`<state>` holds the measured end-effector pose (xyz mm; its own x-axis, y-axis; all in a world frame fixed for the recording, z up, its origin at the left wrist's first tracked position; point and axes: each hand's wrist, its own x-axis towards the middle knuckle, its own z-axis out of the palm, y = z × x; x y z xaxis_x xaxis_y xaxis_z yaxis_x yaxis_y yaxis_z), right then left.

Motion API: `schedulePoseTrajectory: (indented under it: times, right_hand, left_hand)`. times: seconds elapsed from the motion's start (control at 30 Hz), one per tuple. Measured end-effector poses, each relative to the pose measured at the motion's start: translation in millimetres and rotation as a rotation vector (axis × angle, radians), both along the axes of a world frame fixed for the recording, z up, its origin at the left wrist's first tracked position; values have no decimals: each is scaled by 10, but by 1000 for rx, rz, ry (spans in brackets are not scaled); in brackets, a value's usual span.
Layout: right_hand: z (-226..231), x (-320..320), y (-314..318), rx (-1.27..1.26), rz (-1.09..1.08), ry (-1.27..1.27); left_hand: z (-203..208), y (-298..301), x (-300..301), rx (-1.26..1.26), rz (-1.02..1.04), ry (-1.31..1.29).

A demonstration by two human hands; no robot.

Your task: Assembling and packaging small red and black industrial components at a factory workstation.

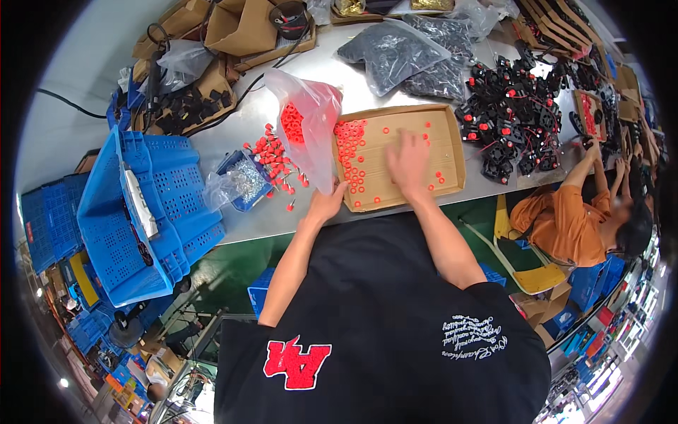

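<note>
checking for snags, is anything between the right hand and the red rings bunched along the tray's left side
Nothing visible blocks the way: between the right hand and those red rings lies mostly bare tray. The bag is left of the rings, outside that path.

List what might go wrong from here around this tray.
The right hand, blurred over the cardboard tray, might sweep loose red rings over its low rim. The plastic bag of red pieces, beside the tray, could slump and spill if open. The small blue bin could scatter its shiny bits if bumped.
</note>
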<state>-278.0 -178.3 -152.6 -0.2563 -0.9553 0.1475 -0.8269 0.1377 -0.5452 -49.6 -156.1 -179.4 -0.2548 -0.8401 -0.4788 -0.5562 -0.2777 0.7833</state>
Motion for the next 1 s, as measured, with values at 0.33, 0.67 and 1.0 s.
schedulePoseTrajectory:
  times: [0.33,0.67,1.0]
  right_hand:
    - [-36,350,-77,-35,-46,31]
    - [16,527,-149,3,-73,-14]
    - [-185,707,-217,-166,469,-52]
  left_hand:
    - [83,29,-6,-15,5,-40]
    - [165,4,-13,-17,-29,-125]
    - [236,-20,1,-26,-113,-125]
